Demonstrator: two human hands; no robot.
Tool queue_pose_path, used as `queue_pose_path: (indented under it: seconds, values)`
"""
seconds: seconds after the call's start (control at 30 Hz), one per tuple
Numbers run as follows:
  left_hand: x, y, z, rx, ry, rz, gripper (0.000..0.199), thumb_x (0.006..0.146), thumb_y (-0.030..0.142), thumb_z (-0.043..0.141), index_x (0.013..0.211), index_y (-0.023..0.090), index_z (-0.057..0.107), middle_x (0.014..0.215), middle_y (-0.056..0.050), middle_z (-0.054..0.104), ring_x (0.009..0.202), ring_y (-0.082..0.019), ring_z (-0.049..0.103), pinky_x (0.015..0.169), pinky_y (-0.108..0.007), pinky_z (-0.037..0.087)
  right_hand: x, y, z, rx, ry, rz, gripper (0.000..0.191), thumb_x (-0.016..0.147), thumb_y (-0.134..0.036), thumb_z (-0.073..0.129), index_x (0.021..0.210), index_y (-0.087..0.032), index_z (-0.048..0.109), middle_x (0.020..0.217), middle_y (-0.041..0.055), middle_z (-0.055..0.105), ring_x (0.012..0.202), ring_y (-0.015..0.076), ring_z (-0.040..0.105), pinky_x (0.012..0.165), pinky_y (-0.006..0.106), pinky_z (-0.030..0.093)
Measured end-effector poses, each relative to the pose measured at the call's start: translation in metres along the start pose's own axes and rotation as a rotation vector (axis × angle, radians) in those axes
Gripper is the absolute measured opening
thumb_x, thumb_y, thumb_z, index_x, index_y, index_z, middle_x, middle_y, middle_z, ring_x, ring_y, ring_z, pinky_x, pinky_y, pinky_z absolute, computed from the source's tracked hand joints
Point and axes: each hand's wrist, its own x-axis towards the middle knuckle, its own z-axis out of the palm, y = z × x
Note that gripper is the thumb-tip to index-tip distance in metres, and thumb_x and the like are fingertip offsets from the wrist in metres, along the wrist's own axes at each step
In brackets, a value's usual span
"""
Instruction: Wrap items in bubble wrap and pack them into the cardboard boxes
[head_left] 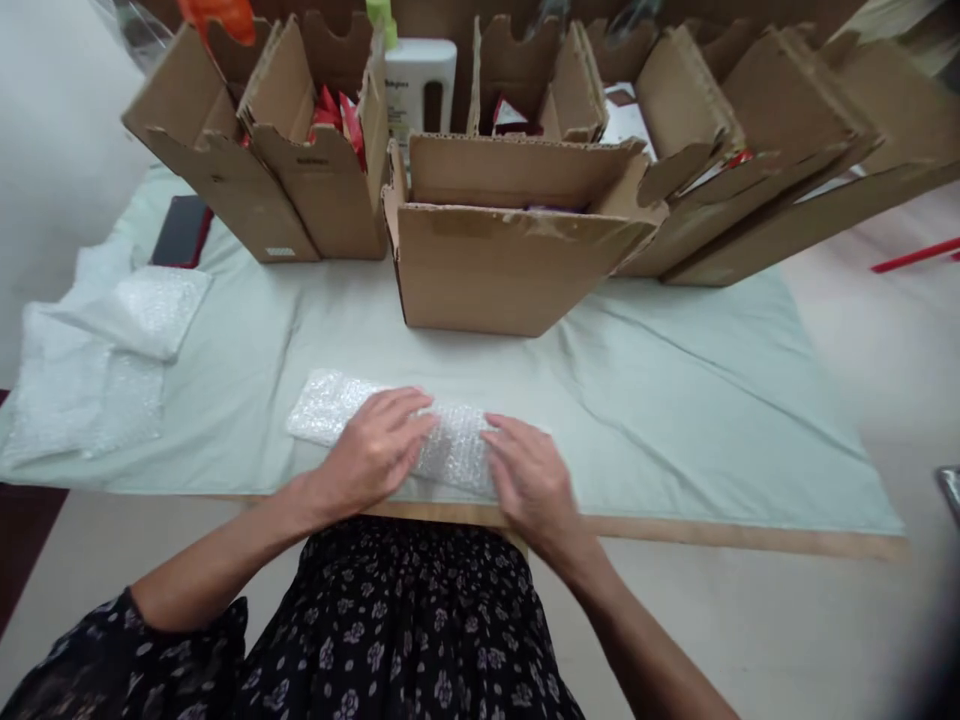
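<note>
A long folded strip of bubble wrap [456, 450] lies flat near the table's front edge, between my two hands. My left hand [379, 445] is laid across its middle, with curved fingers and thumb gripping it. At the strip's right end, my right hand [529, 465] has its fingers and thumb closed about the edge and is slightly blurred. More of the clear wrap shows to the left of my left hand. Whether anything is inside the wrap I cannot tell.
Behind my hands stands an open cardboard box [472, 270]. More boxes, some with red packets [341, 120], line the back beside a white bottle [420, 85]. Loose bubble wrap [97, 370] and a dark phone-like object [182, 231] lie left on the pale green cloth [690, 400].
</note>
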Motion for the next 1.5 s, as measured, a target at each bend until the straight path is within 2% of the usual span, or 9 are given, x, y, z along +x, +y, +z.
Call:
queue_pose_path:
  seconds: [0.1,0.2,0.37,0.57,0.77,1.0,1.17,1.33,1.5]
  values:
    - [-0.008,0.007,0.025,0.052,-0.163,0.057,0.038,0.102,0.021,0.050,0.139,0.014,0.056,0.146,-0.016,0.062,0.141,-0.029,0.053,0.114,-0.049,0.048,-0.002,-0.021,0.030,-0.069,-0.170,-0.037,0.040,0.098,-0.013,0.050,0.136,-0.015,0.063,0.141,0.0145,0.067,0.133,0.0281,0.060,0.105,0.047,0.054]
    - [-0.025,-0.011,0.032,0.142,-0.287,-0.011,0.053,0.103,0.036,0.053,0.151,0.016,0.044,0.162,-0.016,0.046,0.152,-0.031,0.039,0.124,-0.052,0.034,-0.013,-0.014,0.037,-0.161,-0.250,-0.007,0.047,0.101,-0.024,0.052,0.147,-0.014,0.055,0.153,0.0145,0.057,0.145,0.0296,0.048,0.114,0.049,0.046]
    - [-0.060,-0.043,0.013,0.263,-0.282,-0.228,0.059,0.104,0.045,0.046,0.158,0.024,0.035,0.170,-0.011,0.033,0.158,-0.031,0.029,0.128,-0.055,0.020,-0.049,0.022,0.004,-0.319,-0.212,0.132,0.054,0.105,-0.041,0.049,0.155,-0.022,0.046,0.160,0.0112,0.049,0.149,0.0306,0.043,0.117,0.050,0.039]
    - [-0.083,-0.052,-0.009,0.302,-0.113,-0.394,0.056,0.105,0.042,0.042,0.157,0.023,0.038,0.168,-0.015,0.035,0.156,-0.037,0.030,0.125,-0.060,0.025,-0.084,0.047,-0.039,-0.400,-0.024,0.233,0.040,0.106,-0.038,0.046,0.139,-0.020,0.060,0.147,0.0154,0.061,0.139,0.0332,0.054,0.106,0.049,0.044]
    - [-0.080,-0.025,-0.010,0.275,0.022,-0.234,0.051,0.101,0.031,0.057,0.151,0.026,0.045,0.163,-0.014,0.041,0.155,-0.037,0.033,0.123,-0.060,0.032,-0.083,0.036,-0.041,-0.395,0.072,0.310,0.030,0.102,-0.044,0.054,0.111,-0.020,0.069,0.124,0.0133,0.072,0.117,0.0322,0.065,0.095,0.047,0.048]
    - [-0.060,0.016,0.012,0.164,-0.047,-0.102,0.036,0.099,0.027,0.059,0.134,0.019,0.058,0.154,-0.016,0.052,0.153,-0.035,0.036,0.122,-0.062,0.035,-0.059,0.024,-0.008,-0.293,0.068,0.431,0.030,0.094,-0.049,0.061,0.091,-0.019,0.065,0.144,0.0193,0.060,0.139,0.0400,0.050,0.103,0.059,0.043]
    - [-0.047,0.027,0.025,0.113,-0.132,-0.097,0.034,0.099,0.029,0.057,0.130,0.016,0.062,0.151,-0.020,0.054,0.149,-0.036,0.041,0.122,-0.063,0.036,-0.051,0.015,-0.009,-0.029,0.146,0.500,0.025,0.092,-0.043,0.061,0.081,-0.021,0.060,0.139,0.0169,0.064,0.132,0.0364,0.056,0.103,0.060,0.045]
    - [-0.024,0.042,0.032,0.045,-0.058,-0.085,0.035,0.098,0.029,0.059,0.130,0.015,0.062,0.150,-0.020,0.055,0.148,-0.037,0.042,0.122,-0.063,0.035,-0.043,0.013,-0.030,0.442,0.333,0.733,0.026,0.086,-0.043,0.074,0.094,-0.021,0.061,0.080,0.0018,0.069,0.071,0.0168,0.067,0.064,0.031,0.055]
    - [0.008,0.067,0.042,-0.081,-0.016,-0.002,0.034,0.098,0.026,0.059,0.128,0.013,0.062,0.144,-0.021,0.059,0.139,-0.035,0.050,0.113,-0.057,0.045,-0.036,0.026,-0.054,0.518,0.556,0.831,0.053,0.079,-0.040,0.082,0.123,-0.018,0.063,0.080,-0.0008,0.065,0.074,0.0154,0.067,0.063,0.029,0.056]
